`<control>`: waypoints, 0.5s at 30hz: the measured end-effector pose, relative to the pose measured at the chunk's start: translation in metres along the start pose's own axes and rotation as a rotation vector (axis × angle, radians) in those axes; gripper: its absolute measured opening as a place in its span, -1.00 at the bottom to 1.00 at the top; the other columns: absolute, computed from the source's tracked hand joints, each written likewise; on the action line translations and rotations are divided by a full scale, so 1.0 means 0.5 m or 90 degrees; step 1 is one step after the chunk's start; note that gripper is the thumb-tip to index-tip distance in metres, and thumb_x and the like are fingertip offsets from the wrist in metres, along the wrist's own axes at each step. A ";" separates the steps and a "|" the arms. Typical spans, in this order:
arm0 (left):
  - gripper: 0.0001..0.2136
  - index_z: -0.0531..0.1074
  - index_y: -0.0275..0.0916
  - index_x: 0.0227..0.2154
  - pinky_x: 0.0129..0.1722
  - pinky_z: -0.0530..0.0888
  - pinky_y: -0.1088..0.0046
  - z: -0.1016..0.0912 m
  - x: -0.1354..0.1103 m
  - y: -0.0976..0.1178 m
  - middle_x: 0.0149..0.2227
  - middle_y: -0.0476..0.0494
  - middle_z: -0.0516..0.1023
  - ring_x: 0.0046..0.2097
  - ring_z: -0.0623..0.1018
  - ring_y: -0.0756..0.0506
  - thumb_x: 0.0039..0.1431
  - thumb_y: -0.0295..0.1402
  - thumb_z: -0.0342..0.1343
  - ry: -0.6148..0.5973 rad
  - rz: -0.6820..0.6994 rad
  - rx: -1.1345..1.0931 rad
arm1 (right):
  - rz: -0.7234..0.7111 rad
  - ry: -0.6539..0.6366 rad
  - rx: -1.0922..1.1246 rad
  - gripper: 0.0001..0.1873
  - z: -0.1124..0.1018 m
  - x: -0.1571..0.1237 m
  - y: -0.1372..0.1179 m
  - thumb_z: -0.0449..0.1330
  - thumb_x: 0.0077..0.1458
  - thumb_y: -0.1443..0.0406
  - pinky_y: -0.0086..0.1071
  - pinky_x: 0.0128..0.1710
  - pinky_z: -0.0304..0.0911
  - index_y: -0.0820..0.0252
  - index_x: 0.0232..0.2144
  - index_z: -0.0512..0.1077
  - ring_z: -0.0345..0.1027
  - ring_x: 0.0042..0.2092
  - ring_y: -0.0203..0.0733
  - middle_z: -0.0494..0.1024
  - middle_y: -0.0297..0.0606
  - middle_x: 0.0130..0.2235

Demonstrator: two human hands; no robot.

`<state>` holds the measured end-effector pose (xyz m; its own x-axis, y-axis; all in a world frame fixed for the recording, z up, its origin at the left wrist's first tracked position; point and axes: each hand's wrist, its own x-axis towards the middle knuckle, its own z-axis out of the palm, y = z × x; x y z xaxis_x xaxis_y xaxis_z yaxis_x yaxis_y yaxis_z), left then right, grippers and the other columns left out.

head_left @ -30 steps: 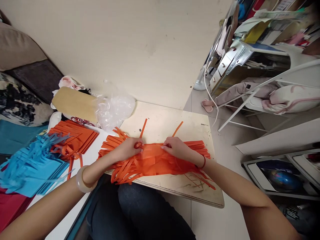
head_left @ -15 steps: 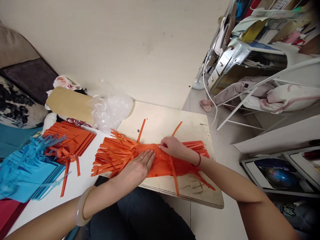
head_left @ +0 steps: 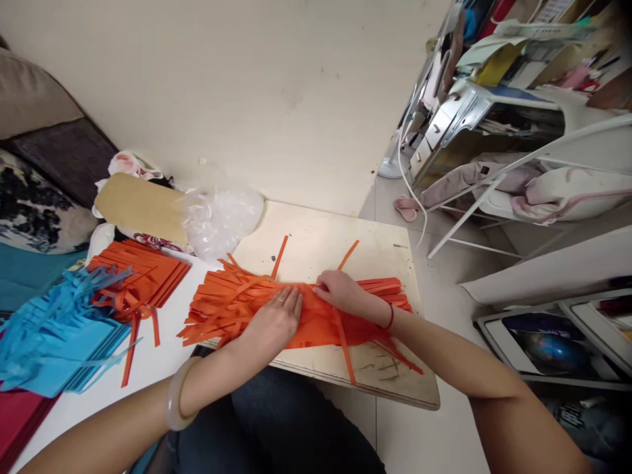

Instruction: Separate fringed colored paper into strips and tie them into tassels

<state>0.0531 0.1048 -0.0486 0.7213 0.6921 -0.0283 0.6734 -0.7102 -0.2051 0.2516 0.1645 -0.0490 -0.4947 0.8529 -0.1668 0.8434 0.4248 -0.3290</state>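
Observation:
An orange sheet [head_left: 316, 326] with strips cut along both ends lies across the wooden board in front of me. My left hand [head_left: 276, 319] rests flat on its left middle part, fingers stretched out and pressed down. At the sheet's far edge my right hand [head_left: 340, 289] is closed, thumb and fingertips pinching the material. Loose fringe strips [head_left: 212, 309] spread out to the left of my left hand. Two narrow orange strips, one left strip [head_left: 280, 257] and one right strip [head_left: 345, 345], stick out beyond the sheet onto the board.
To the left lie a stack of orange fringed sheets [head_left: 158, 270] and a stack of blue fringed sheets [head_left: 74, 342]. Clear plastic bags [head_left: 222, 220] and a brown paper piece [head_left: 138, 207] sit behind them. The board [head_left: 390, 257] meets a pale wall; a white folding chair [head_left: 484, 210] stands right.
My left hand has shifted slightly left on the sheet, and the fringe strips beside it lie differently. My right hand keeps its pinch in nearly the same spot.

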 end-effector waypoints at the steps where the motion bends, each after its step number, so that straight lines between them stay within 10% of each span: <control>1: -0.54 0.34 -0.56 0.07 0.11 0.42 0.22 0.010 0.009 0.007 0.10 -0.54 0.39 0.14 0.43 -0.28 0.07 -0.72 -0.13 -0.009 -0.005 0.005 | -0.002 -0.005 -0.005 -0.76 -0.005 -0.002 0.000 0.06 0.19 0.33 -0.45 -0.33 0.07 0.31 -0.48 0.41 0.25 -0.36 -0.30 0.47 -0.22 -0.40; 8: -0.58 0.32 -0.62 0.05 0.04 0.45 0.22 0.033 0.019 0.001 0.05 -0.62 0.43 0.08 0.49 -0.29 0.10 -0.71 -0.13 -0.013 -0.016 -0.008 | -0.111 0.131 -0.212 -0.71 -0.001 -0.064 -0.041 0.10 0.19 0.27 -0.21 -0.11 0.14 0.38 -0.11 0.39 0.26 -0.09 -0.02 0.44 -0.01 -0.12; 15: -0.52 0.28 -0.55 0.08 0.02 0.46 0.34 0.028 0.012 -0.017 0.10 -0.53 0.40 0.09 0.48 -0.19 0.07 -0.74 -0.17 -0.008 -0.031 -0.061 | -0.101 0.095 -0.379 -0.70 0.040 -0.079 -0.041 -0.06 0.15 0.54 -0.19 -0.21 0.18 0.42 -0.23 0.47 0.31 -0.21 -0.02 0.48 0.03 -0.24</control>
<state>0.0494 0.1168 -0.0607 0.6853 0.7275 -0.0329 0.7207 -0.6840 -0.1125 0.2497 0.1161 -0.0542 -0.6254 0.7802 -0.0126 0.7552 0.6092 0.2420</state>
